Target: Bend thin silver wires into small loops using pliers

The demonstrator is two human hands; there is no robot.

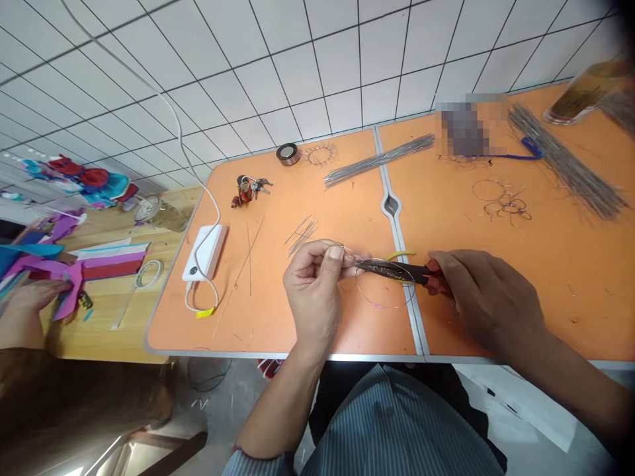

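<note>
My left hand (320, 274) pinches a thin wire ring (378, 306) near its upper left side, thumb against fingers. The ring hangs over the orange table and carries a few small pink beads at its bottom. My right hand (489, 297) is wrapped round the red handle of dark pliers (397, 270). The pliers point left across the ring, and their tip is at the wire beside my left fingertips. Whether the jaws grip the wire is too small to tell. A yellow strip (401, 254) shows just behind the pliers.
On the orange table (278, 297) lie a white power bank (204, 253), keys (251, 188), a tape roll (288, 154), loose wires (301, 237), wire bundles (380, 160) and wire rings (506, 201). A glass (578, 99) stands back right. Another person's hand (37, 295) touches ribbons at left.
</note>
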